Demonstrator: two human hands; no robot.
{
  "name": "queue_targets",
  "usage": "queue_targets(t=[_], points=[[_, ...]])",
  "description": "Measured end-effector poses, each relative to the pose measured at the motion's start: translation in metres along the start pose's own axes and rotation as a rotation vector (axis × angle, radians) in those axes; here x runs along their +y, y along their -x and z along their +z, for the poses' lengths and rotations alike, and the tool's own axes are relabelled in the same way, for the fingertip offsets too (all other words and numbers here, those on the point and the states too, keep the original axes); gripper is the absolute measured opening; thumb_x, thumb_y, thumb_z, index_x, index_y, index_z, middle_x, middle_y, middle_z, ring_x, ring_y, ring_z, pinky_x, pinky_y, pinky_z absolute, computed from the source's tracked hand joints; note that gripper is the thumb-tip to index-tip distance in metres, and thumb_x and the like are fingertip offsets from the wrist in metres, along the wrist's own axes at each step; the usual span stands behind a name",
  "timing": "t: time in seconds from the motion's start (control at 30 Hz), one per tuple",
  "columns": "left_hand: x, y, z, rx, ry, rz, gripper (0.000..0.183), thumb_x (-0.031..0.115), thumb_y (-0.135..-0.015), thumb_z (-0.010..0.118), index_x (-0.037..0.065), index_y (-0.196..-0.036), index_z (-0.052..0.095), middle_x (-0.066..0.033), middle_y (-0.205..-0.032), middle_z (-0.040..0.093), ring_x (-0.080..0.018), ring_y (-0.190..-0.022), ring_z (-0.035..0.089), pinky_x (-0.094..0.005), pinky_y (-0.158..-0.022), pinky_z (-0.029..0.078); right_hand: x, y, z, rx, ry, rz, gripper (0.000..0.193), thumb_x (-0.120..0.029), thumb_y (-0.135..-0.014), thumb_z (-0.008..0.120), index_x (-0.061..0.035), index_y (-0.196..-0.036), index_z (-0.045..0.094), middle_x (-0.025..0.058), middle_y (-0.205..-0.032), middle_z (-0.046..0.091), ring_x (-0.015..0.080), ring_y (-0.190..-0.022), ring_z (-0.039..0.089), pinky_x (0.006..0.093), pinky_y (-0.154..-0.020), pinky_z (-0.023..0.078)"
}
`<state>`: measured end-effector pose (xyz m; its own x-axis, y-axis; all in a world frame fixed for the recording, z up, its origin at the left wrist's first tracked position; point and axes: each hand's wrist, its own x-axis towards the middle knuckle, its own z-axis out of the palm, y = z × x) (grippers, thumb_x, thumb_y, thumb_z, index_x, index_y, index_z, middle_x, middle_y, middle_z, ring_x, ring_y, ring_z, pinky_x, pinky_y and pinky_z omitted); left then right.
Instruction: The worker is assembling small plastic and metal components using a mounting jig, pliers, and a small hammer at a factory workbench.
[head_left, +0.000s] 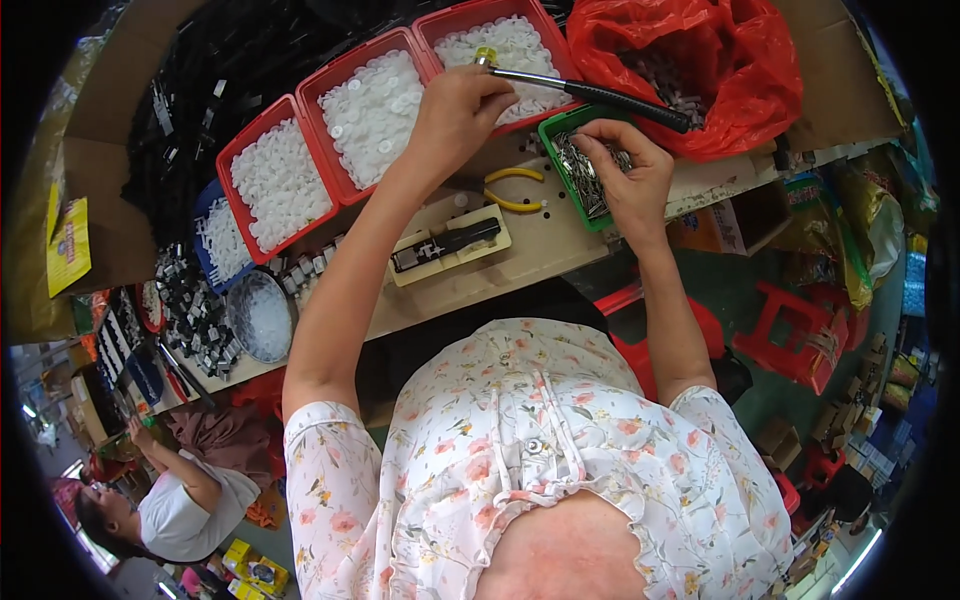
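Observation:
My left hand [458, 112] is over the inner edges of two red trays, its fingers bent and pressed together beside a hammer [590, 88]. Anything between those fingertips is too small to make out. The hammer has a yellow-tipped head and a black handle, and rests across a red tray [545, 30] of small white plastic parts and a red plastic bag. My right hand [632, 178] hangs over a green tray [601, 222] of thin metal pins [582, 172]. Its thumb and forefinger are pinched together; what they hold, if anything, cannot be seen.
Two more red trays [308, 90] of white parts stand to the left. On the wooden bench [540, 255] lie yellow-handled pliers [515, 190] and a cream holder [450, 268] with a black part. The red bag [745, 60] bulges at the back right. A co-worker [190, 500] sits far left.

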<state>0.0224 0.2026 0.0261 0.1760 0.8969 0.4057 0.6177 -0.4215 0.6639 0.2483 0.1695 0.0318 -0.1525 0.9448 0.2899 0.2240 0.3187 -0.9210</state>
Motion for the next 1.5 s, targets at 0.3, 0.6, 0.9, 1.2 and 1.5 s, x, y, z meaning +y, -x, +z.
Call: queue_targets(t=[0.3,0.6,0.9,1.2,1.5], points=[[0.043,0.049,-0.021,0.026,0.816,-0.648,0.019,0.019,-0.092,0.073,0.002,-0.101,0.074,0.0006,-0.086,0.068,-0.0062,-0.075,0.059,-0.0208,-0.068,0.047,-0.028,-0.01,0.036,-0.057,-0.045,-0.266,0.007,0.003,-0.087,0.07,0.0025,-0.094,0.07,0.0069,-0.092,0.071,0.0134,-0.087,0.066,0.0262,-0.08,0.052],[0.04,0.074,-0.03,0.108,0.822,-0.593,0.02,0.014,-0.092,0.072,-0.004,-0.098,0.073,-0.0041,-0.086,0.072,-0.0065,-0.076,0.061,-0.0232,-0.068,0.048,-0.037,-0.001,0.051,-0.093,0.341,-0.593,0.019,0.005,-0.081,0.072,-0.0023,-0.098,0.069,0.0097,-0.092,0.07,0.0263,-0.085,0.068,0.0348,-0.076,0.051],[0.038,0.089,-0.04,0.028,1.019,-0.811,0.019,0.018,-0.091,0.073,-0.001,-0.096,0.074,-0.0021,-0.078,0.069,-0.0066,-0.07,0.059,-0.0228,-0.063,0.045,-0.044,0.01,0.059,-0.202,-0.089,-0.141,0.02,0.005,-0.083,0.071,0.0004,-0.103,0.069,0.009,-0.097,0.07,0.0207,-0.09,0.068,0.0299,-0.083,0.051],[0.05,0.101,-0.03,-0.066,1.491,-0.887,0.017,0.019,-0.096,0.067,0.003,-0.099,0.068,0.0014,-0.076,0.059,-0.0129,-0.072,0.059,-0.0269,-0.068,0.046,-0.029,0.01,0.048,-0.311,-0.103,-0.275,0.019,0.008,-0.081,0.072,0.0023,-0.099,0.071,0.0105,-0.098,0.069,0.0194,-0.092,0.067,0.029,-0.081,0.053],[0.075,0.113,-0.023,0.306,1.07,-0.602,0.03,0.01,-0.092,0.072,0.002,-0.12,0.068,-0.0014,-0.092,0.065,-0.0087,-0.08,0.063,-0.021,-0.07,0.05,-0.03,0.014,0.048,-0.279,-0.164,-0.238,0.014,0.008,-0.083,0.072,0.0047,-0.096,0.069,0.0085,-0.096,0.068,0.0157,-0.087,0.065,0.0258,-0.075,0.052]])
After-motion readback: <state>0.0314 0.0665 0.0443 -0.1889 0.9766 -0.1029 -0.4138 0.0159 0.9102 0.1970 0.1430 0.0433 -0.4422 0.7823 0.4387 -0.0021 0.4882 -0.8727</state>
